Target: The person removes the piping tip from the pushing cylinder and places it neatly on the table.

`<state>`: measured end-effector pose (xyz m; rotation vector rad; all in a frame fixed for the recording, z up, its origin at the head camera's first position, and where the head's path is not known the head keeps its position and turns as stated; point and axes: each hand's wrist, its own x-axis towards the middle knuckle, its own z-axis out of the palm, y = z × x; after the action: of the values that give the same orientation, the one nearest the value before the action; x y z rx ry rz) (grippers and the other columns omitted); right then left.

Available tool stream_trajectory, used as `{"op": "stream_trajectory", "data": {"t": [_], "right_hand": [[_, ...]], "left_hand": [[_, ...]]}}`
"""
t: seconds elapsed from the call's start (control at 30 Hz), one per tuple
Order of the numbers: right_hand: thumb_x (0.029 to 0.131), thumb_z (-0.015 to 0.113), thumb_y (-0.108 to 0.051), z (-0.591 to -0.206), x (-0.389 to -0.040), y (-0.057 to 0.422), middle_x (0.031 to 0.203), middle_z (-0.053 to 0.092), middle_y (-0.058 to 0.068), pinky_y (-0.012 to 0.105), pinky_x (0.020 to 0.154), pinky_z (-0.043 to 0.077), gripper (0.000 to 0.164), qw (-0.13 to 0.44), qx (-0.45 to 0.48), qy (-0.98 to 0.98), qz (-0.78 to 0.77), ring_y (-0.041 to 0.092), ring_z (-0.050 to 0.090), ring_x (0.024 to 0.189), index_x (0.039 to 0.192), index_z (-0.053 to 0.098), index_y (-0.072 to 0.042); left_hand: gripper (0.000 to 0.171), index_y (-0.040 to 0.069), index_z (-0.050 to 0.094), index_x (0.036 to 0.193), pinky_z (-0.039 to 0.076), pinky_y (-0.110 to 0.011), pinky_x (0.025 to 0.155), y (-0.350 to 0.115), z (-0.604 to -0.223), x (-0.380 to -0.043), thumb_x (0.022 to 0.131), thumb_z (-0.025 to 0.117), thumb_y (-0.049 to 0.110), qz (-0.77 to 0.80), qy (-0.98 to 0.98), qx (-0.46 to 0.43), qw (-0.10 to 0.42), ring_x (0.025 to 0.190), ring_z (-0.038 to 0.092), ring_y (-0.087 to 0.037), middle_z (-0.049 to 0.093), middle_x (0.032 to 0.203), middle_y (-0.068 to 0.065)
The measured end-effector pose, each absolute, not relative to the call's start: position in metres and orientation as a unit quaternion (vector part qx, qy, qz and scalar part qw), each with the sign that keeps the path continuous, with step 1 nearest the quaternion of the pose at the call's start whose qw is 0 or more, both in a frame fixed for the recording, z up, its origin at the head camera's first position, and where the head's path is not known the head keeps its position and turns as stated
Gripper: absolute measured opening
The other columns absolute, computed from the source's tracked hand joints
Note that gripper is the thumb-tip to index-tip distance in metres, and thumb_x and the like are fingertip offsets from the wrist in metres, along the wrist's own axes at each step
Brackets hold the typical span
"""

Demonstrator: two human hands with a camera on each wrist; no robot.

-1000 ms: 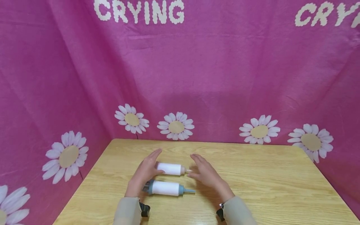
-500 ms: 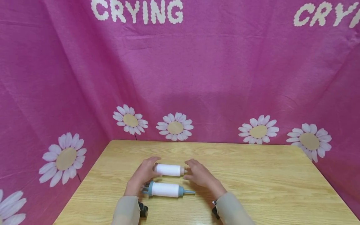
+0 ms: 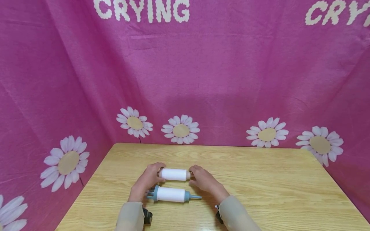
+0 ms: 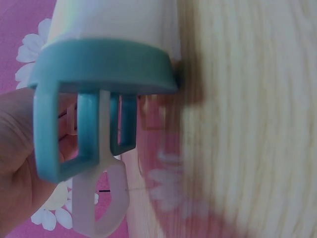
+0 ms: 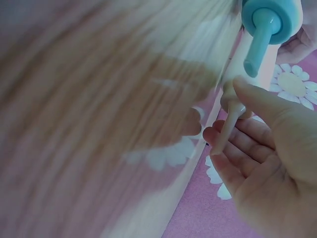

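Centrally, in the head view, a beige-ended white cylinder is shown lying along a nine-to-three line over the wooden tabletop. At nine o'clock, its end is enclosed by the left hand, the thumb and fingers being curled round it; how firmly it is pressed cannot be told. At three o'clock, the other end is taken between the thumb and bent fingers of the right hand; in the right wrist view the thumb tip is set at the beige collar, and the beige rod is framed by the fingers behind. At six o'clock from this cylinder, near it and parallel, a teal-ended white cylinder is laid on the tabletop, its teal rod being directed to three o'clock and its teal handle to nine. In the left wrist view a pale loop is seen projecting from that handle at six o'clock. At twelve o'clock the tabletop is backed by a magenta cloth, on which white daisies are printed.
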<state>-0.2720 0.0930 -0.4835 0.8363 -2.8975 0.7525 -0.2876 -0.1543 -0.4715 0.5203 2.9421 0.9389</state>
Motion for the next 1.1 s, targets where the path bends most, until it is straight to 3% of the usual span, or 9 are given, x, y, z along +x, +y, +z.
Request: {"op": "stream_trajectory", "data": {"t": [0.3, 0.63, 1.1], "right_hand": [[0.091, 0.066, -0.008, -0.484, -0.275, 0.094, 0.089, 0.057, 0.005, 0.03, 0.07, 0.048, 0.014, 0.035, 0.269, -0.931, 0.243, 0.013, 0.049, 0.079, 0.102, 0.061, 0.0], [0.093, 0.064, -0.008, -0.478, -0.272, 0.1, 0.097, 0.062, 0.009, 0.037, 0.082, 0.056, 0.02, 0.053, 0.267, -0.927, 0.257, 0.018, 0.059, 0.088, 0.109, 0.061, 0.002], [0.092, 0.065, -0.012, -0.46, -0.265, 0.112, 0.107, 0.065, 0.011, 0.041, 0.092, 0.055, 0.025, 0.086, 0.272, -0.914, 0.289, 0.026, 0.066, 0.102, 0.114, 0.061, 0.0]], "left_hand": [[0.039, 0.004, 0.067, 0.111, 0.055, -0.04, 0.087, -0.153, -0.472, -0.289, 0.075, 0.082, 0.004, 0.299, 0.936, 0.186, -0.01, 0.098, 0.063, -0.021, 0.069, 0.112, -0.01], [0.039, 0.006, 0.067, 0.112, 0.059, -0.035, 0.082, -0.153, -0.466, -0.286, 0.076, 0.082, 0.005, 0.324, 0.929, 0.177, -0.015, 0.094, 0.063, -0.018, 0.069, 0.113, -0.009], [0.04, 0.009, 0.067, 0.114, 0.058, -0.038, 0.089, -0.151, -0.44, -0.276, 0.077, 0.082, 0.01, 0.324, 0.922, 0.208, -0.051, 0.102, 0.063, -0.02, 0.068, 0.118, -0.007]]}}
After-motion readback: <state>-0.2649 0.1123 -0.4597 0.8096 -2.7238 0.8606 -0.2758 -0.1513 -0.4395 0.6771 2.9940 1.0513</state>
